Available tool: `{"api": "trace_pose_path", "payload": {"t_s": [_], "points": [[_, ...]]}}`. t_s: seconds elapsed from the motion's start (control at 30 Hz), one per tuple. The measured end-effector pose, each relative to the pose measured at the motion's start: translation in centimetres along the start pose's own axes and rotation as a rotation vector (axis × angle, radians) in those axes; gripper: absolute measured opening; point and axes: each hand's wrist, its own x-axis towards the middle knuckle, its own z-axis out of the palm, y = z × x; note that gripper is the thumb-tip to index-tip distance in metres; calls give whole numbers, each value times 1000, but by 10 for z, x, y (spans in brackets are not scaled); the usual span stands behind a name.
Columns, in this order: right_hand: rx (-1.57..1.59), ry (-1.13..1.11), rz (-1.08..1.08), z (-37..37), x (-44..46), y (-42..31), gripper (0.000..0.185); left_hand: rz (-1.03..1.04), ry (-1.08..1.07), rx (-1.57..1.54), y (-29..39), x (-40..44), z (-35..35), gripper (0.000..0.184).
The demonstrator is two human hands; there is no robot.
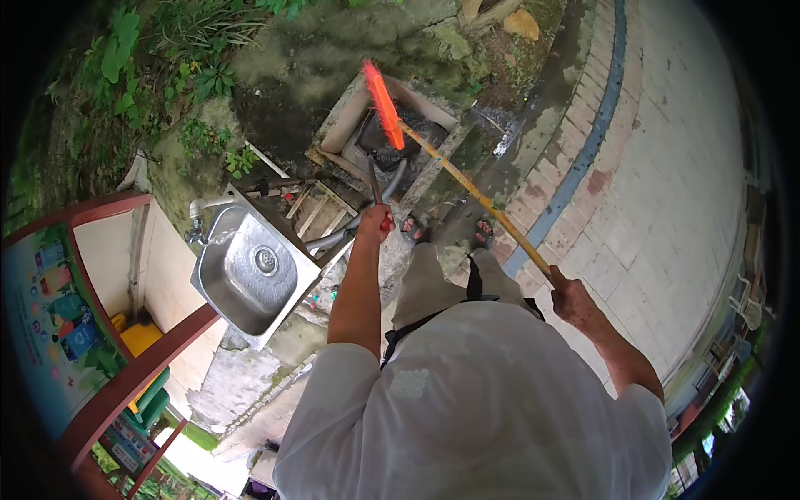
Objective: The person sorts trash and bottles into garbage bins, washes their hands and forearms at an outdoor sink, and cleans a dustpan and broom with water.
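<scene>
My left hand (377, 222) is closed around the red handle of a narrow, dark tool (374, 179) whose exact kind I cannot make out. Its far end points at the square concrete basin (340, 125). In my right hand (577, 307) is the end of a long, yellowish broom handle (473, 190). The broom's bright orange head (385, 110), with reddish bristles, is raised over the basin, bristles facing away from the handle. Dark, wet-looking material (414, 125) lies inside the basin, and a grey pipe (398, 182) runs over its near edge.
Left of me stands a metal sink (236, 271) with a tap (197, 233), wet inside. A wooden frame (321, 208) lies between sink and basin. My sandalled feet (412, 229) are just before the basin. Paving (642, 183) stretches right; plants (125, 75) grow at upper left.
</scene>
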Motion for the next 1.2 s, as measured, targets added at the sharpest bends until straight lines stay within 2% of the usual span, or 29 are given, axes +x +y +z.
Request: {"api": "trace_pose_path", "payload": {"t_s": [0.1, 0.13, 0.2, 0.23, 0.33, 0.47, 0.5, 0.6, 0.63, 0.77, 0.83, 0.9, 1.03, 1.13, 1.17, 1.2], "points": [[152, -73, 19, -12, 16, -11, 51, -32, 25, -11, 10, 6, 11, 5], [207, -62, -26, 13, 30, 16, 49, -53, 37, 8, 11, 8, 15, 5], [19, -10, -128, 26, 58, 30, 50, -92, 72, 41, 17, 5, 18, 6], [-51, -95, -32, 25, 65, 33, 50, -78, 70, 31, 17, 3, 16, 7], [-144, 33, 44, 22, 54, 16, 52, -68, 72, 30, 9, -3, -1, 7], [-84, -53, 77, 3, 22, -4, 53, -50, 92, 70, 11, 5, 0, 6], [-55, 27, -45, 5, 15, 2, 55, -34, 106, 70, 10, 8, 2, 6], [143, -88, 5, -2, 24, -6, 56, -27, 99, 96, 14, 17, 5, 7], [220, -93, -24, -3, 33, -14, 50, -42, 97, 85, 16, 18, 7, 6], [34, -71, -112, 29, 73, 17, 56, -90, 89, 41, 23, 16, 0, 6], [-317, 100, -155, 36, 54, 22, 57, -118, 102, 15, 20, 21, -4, 6], [-188, 71, -19, 23, 48, 9, 59, -146, 159, -26, 18, 23, -8, 6], [-27, -98, 138, -8, 27, -18, 58, -140, 127, -5, 22, 21, 2, 6], [175, -64, 6, 6, 30, 8, 54, -103, 112, -9, 25, 20, 6, 5], [250, -108, 99, 6, 40, 0, 52, -93, 99, 4, 26, 18, 8, 5], [199, -194, 92, 13, 55, 8, 52, -85, 85, 18, 25, 17, 8, 5]]}}
